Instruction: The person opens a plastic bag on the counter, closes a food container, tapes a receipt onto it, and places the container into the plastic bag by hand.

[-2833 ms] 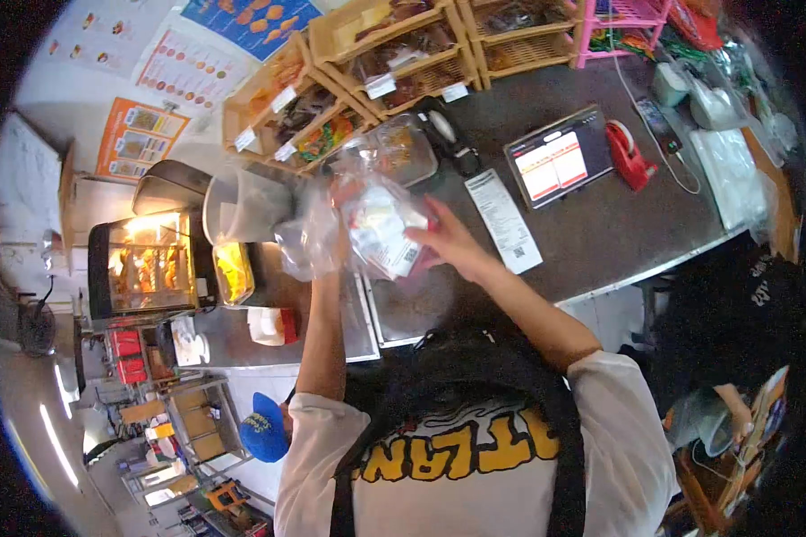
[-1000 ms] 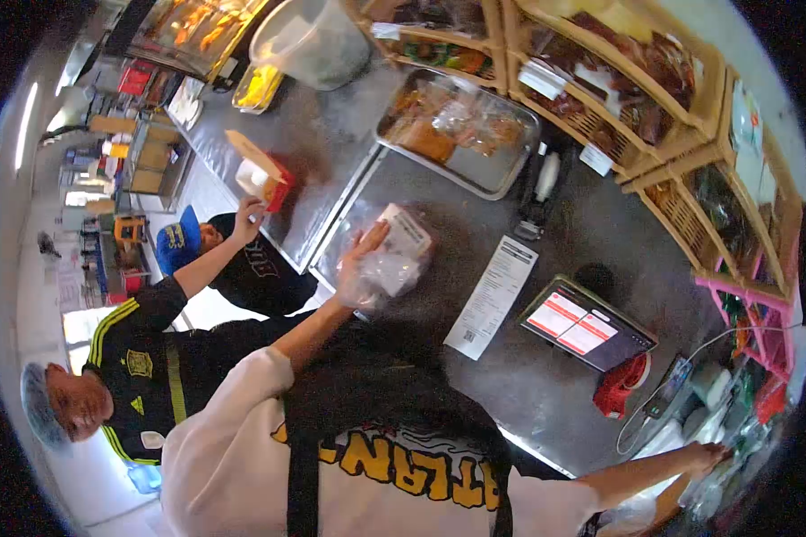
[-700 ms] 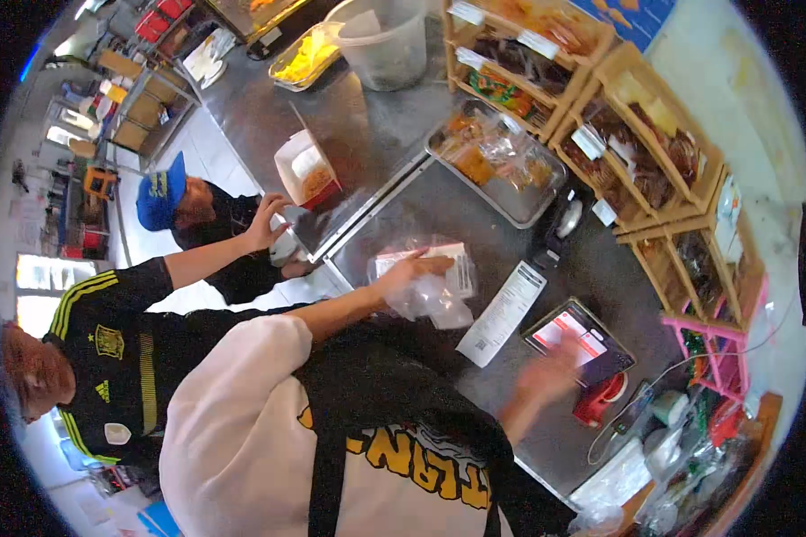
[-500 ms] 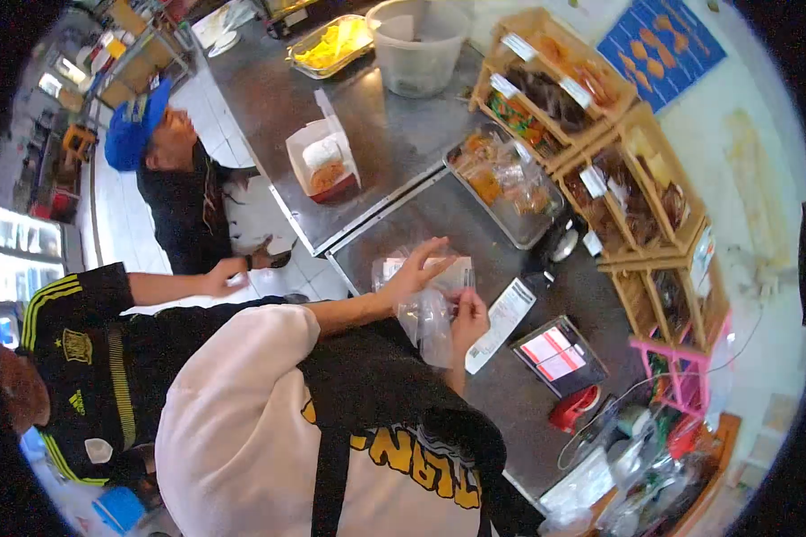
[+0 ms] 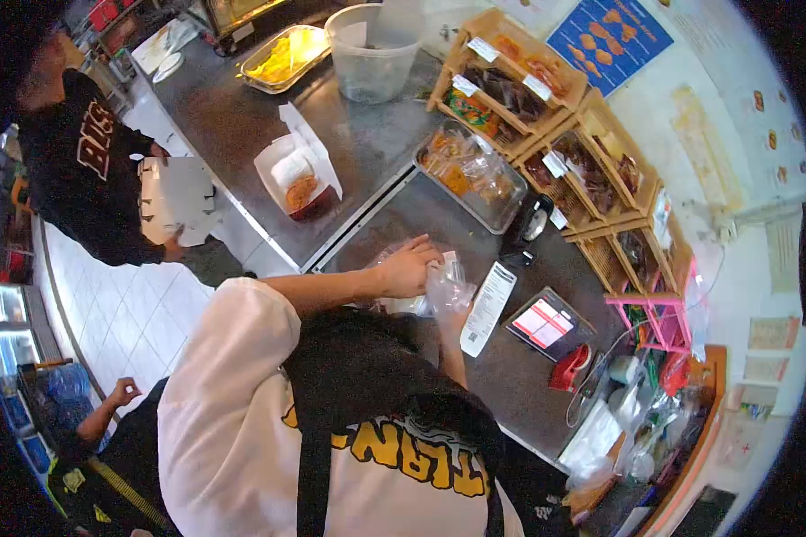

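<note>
My left hand (image 5: 408, 270) reaches over the counter with its fingers bent and closed on a clear plastic bag (image 5: 450, 291). My right hand (image 5: 452, 324) is behind or inside the crumpled film of that bag, so its fingers are mostly hidden. Something white, partly covered by my left hand and the film, shows at the bag. Just right of my hands lies a long printed receipt (image 5: 489, 309). Beyond it a tablet (image 5: 546, 324) with a lit red and white screen rests on the counter, beside a red tape dispenser (image 5: 571, 367).
An open box with food (image 5: 297, 174) stands on the farther counter. Near it are a tray of yellow food (image 5: 287, 58) and a clear tub (image 5: 372, 58). A metal tray (image 5: 470, 174) and wooden racks (image 5: 591, 170) line the right. A person (image 5: 85, 170) at left holds a carton (image 5: 177, 201).
My left hand's spread fingers have closed on the bag, and film now covers my right hand. The co-worker in black at far left now holds a carton; another person has shifted lower in view.
</note>
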{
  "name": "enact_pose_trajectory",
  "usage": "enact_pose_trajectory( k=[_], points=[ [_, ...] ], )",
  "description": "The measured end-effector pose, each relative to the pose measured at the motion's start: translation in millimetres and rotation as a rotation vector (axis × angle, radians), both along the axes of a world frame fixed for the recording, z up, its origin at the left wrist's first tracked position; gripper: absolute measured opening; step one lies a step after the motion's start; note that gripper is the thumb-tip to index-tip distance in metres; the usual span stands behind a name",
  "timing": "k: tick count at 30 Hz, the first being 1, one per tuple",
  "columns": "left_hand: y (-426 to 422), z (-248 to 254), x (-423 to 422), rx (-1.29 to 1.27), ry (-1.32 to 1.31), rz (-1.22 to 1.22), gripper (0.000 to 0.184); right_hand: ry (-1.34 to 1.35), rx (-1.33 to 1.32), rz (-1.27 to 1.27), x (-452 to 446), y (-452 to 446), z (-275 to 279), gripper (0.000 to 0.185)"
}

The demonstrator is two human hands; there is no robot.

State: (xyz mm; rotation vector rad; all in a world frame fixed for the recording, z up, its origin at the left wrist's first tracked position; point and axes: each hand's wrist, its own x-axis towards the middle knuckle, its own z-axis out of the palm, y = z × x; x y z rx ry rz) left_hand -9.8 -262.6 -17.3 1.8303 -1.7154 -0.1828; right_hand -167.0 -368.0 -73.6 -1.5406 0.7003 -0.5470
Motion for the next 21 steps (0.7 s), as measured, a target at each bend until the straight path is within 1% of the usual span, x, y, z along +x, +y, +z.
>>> enact_pose_trajectory(
  k=[1, 2, 3, 4, 5, 6, 7, 8, 9, 11, 12, 14, 15, 16, 17, 18, 19, 20, 21],
  points=[
    [-4, 2, 2, -0.008, -0.005, -0.009, 0.038, -0.005, -0.008, -0.009, 0, 2, -4, 0.029],
    [-9, 4, 4, 0.007, -0.068, -0.045, 0.034, -0.075, 0.042, -0.116, 2, 5, -11, 0.022],
    [-12, 8, 8, 0.022, -0.133, -0.074, 0.03, -0.117, 0.067, -0.159, 2, 4, -14, 0.018],
    [-18, 4, 11, 0.017, -0.144, -0.06, 0.03, -0.159, 0.089, -0.201, 2, 4, -17, 0.015],
    [-25, -2, 14, 0.082, -0.199, -0.145, 0.028, -0.155, -0.276, -0.091, -1, -1, -16, 0.014],
    [-29, -7, 17, 0.152, -0.251, -0.222, 0.026, -0.082, -0.412, -0.024, -4, -3, -16, 0.014],
    [-29, -7, 18, 0.101, -0.23, -0.219, 0.024, -0.019, -0.552, 0.037, -6, -4, -13, 0.015],
    [-29, -5, 16, 0.049, -0.21, -0.219, 0.023, 0.043, -0.512, 0.056, -8, -3, -10, 0.015],
    [-31, -2, 15, 0.049, -0.22, -0.188, 0.023, 0.107, -0.474, 0.076, -10, -2, -7, 0.016],
    [-35, 11, 11, 0.288, -0.18, -0.208, 0.021, 0.324, -1.071, 0.089, -12, -6, -16, 0.015],
    [-35, 17, 11, 0.286, -0.186, -0.19, 0.021, 0.308, -1.079, 0.099, -13, -6, -21, 0.015],
    [-37, 33, 11, 0.247, -0.229, -0.191, 0.021, 0.071, -0.655, -0.202, -12, -2, -25, 0.018],
    [-41, 22, 12, 0.243, -0.239, -0.182, 0.021, 0.059, -0.66, -0.2, -9, 3, -14, 0.018],
    [-49, 3, 15, 0.257, -0.144, -0.148, 0.022, 0.019, -0.485, -0.198, -11, 7, -1, 0.021],
    [-57, -6, 18, 0.269, -0.055, -0.12, 0.022, -0.026, -0.312, -0.2, -10, 13, 16, 0.023],
    [-55, -4, 20, 0.205, 0.013, 0.002, 0.026, -0.049, -0.318, -0.215, -11, 19, 29, 0.023],
    [-49, 1, 23, 0.199, -0.015, -0.012, 0.026, 0.019, -0.389, -0.143, -13, 27, 40, 0.024],
    [-39, 9, 25, 0.265, 0.406, 0.14, 0.026, 0.091, -0.459, -0.076, -11, 34, 49, 0.026],
    [-33, 11, 24, 0.33, 0.831, 0.292, 0.027, 0.074, -0.461, -0.102, -4, 39, 59, 0.026]
  ],
)
